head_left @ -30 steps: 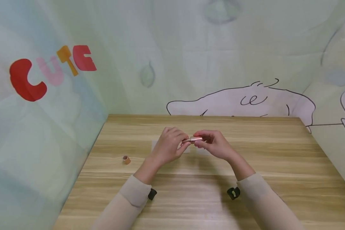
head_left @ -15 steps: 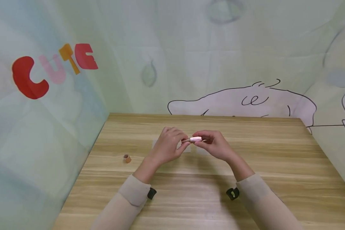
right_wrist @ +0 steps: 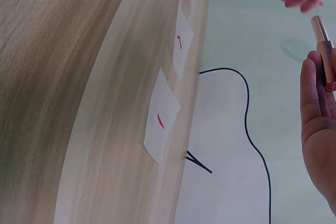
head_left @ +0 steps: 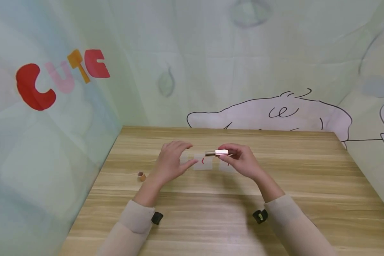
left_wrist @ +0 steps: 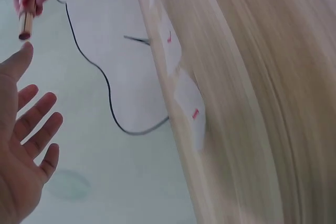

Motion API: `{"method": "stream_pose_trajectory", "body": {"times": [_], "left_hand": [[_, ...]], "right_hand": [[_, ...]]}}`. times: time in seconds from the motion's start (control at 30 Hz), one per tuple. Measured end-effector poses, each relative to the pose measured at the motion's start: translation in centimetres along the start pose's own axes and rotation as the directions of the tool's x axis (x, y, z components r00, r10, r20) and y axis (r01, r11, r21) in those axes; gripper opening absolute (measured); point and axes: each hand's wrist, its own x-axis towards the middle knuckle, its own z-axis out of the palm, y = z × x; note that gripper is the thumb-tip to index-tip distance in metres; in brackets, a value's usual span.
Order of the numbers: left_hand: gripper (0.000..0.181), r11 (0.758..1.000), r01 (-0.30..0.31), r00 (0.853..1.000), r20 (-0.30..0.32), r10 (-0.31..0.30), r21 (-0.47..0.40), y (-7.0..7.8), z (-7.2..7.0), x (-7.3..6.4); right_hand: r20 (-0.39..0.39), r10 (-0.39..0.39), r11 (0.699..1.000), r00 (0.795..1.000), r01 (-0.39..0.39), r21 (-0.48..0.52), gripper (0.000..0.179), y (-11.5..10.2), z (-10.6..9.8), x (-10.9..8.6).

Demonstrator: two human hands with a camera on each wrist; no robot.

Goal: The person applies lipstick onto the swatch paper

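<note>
My right hand (head_left: 244,163) pinches a shiny rose-gold lipstick tube (head_left: 216,153) between thumb and fingers, held level above the white cards. Its narrower end points left, toward my left hand (head_left: 171,163). That left hand is apart from the tube, thumb and fingers spread with nothing between them. In the left wrist view the tube (left_wrist: 25,22) shows a dark round end near the left thumb. The right wrist view shows the slim section of the tube (right_wrist: 319,29) rising from a wider base. A small copper-coloured hollow cap (head_left: 141,176) stands on the table, left of the left forearm.
White cards with red marks lie in a row on the wooden table (head_left: 204,227): a middle card (head_left: 206,165), a right card (head_left: 225,167) under the right hand, and a left card (left_wrist: 190,103) partly behind the left hand. A printed cloth (head_left: 140,89) hangs behind and at the sides.
My left hand has let go of the tube's narrow end and moved left, its fingers spreading. The middle card's red mark now shows. The right hand keeps the tube in nearly the same place.
</note>
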Motion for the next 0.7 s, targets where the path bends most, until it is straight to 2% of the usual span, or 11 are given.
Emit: {"method": "stream_pose_trajectory", "body": {"times": [0.23, 0.43, 0.53, 0.7], "left_hand": [[0.049, 0.994, 0.109, 0.994, 0.000, -0.109, -0.028, -3.2, -2.4, -2.3], [0.056, 0.973, 0.225, 0.974, 0.016, -0.225, -0.044, -6.1, -4.1, -4.2], [0.064, 0.948, 0.309, 0.949, 0.088, -0.302, -0.079, -7.5, -4.8, -5.4], [0.076, 0.879, 0.459, 0.875, 0.238, -0.422, -0.126, -9.5, -5.5, -7.5]], "right_hand": [[-0.016, 0.003, 1.000, 1.000, -0.003, 0.009, 0.026, 0.0, -0.6, -0.1], [-0.047, 0.017, 1.000, 0.999, -0.017, 0.012, 0.028, 0.0, -1.1, -0.2], [-0.046, 0.021, 1.000, 0.999, -0.019, 0.025, 0.027, 0.0, -1.1, -0.3], [-0.048, 0.029, 0.999, 0.998, -0.027, 0.022, 0.027, 0.1, -1.1, -0.3]]}}
